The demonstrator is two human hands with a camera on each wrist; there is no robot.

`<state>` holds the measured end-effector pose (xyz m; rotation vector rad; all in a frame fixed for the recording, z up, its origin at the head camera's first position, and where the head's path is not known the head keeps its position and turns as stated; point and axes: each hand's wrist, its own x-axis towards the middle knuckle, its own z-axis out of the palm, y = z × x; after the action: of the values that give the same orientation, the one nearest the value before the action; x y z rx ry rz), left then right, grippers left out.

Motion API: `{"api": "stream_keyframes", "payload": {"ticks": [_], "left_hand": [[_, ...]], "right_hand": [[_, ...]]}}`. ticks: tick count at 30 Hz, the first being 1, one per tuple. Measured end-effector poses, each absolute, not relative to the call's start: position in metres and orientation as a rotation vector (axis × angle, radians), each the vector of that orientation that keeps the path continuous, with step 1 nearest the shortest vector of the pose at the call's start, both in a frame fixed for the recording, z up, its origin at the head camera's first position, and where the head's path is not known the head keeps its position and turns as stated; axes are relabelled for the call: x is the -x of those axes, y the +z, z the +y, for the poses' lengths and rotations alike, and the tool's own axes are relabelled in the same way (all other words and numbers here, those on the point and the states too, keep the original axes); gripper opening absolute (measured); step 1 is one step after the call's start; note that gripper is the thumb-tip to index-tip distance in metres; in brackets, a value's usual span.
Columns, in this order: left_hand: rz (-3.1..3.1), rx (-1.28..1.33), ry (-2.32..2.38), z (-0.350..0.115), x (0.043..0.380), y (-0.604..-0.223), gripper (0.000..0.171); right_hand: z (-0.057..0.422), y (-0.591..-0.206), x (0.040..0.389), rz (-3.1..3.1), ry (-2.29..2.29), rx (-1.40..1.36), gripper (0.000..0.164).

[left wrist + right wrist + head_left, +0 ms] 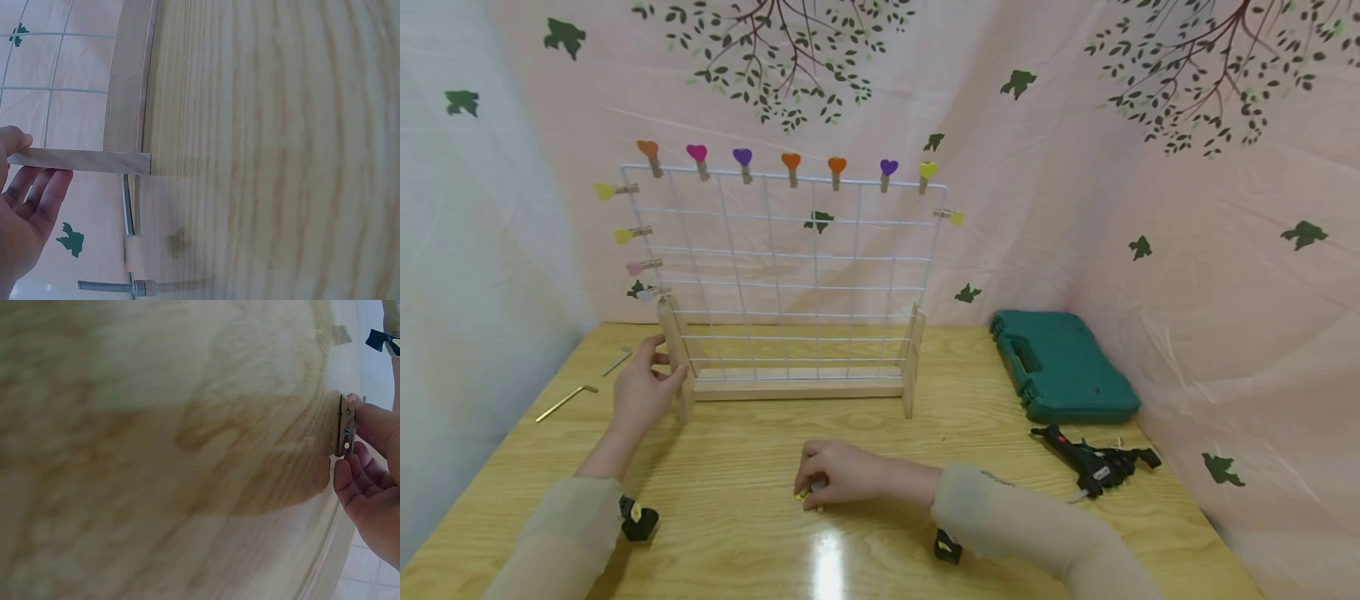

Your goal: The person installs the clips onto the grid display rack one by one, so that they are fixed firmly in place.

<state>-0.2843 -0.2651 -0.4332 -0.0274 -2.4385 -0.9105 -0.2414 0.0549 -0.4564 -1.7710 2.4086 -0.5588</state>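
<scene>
A white wire grid (857, 180) stands upright in a wooden base (797, 389). Heart-topped clothespins in several colours line its top edge and both sides, such as a pink clothespin (697, 156) on top and a yellow clothespin (956, 217) at the right. My left hand (643, 387) grips the base's left wooden leg (81, 160), thumb on one face and fingers on the other. Low over the table in front of the rack, my right hand (842, 473) pinches a small wooden clothespin (346, 428) between thumb and fingers; a bit of yellow shows at the fingertips in the head view.
Two metal bolts, a longer bolt (567, 402) and a shorter bolt (617, 361), lie left of the rack. At the right are a green plastic case (1071, 367) and a black glue gun (1097, 462). A patterned cloth (1000, 233) hangs behind the wooden table (737, 533).
</scene>
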Motion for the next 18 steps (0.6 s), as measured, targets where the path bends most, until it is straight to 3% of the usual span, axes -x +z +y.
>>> {"api": "stream_keyframes", "payload": {"ticks": [11, 18], "left_hand": [[-2.448, 0.021, -0.925, -0.264, 0.284, -0.432, 0.047], [-2.452, 0.006, -0.925, -0.263, 0.283, -0.432, 0.048]], "right_hand": [[0.052, -0.451, 0.243, 2.467, -0.49, 1.691, 0.011], [0.058, -0.439, 0.246, 2.47, -0.77, 1.46, 0.006]]}}
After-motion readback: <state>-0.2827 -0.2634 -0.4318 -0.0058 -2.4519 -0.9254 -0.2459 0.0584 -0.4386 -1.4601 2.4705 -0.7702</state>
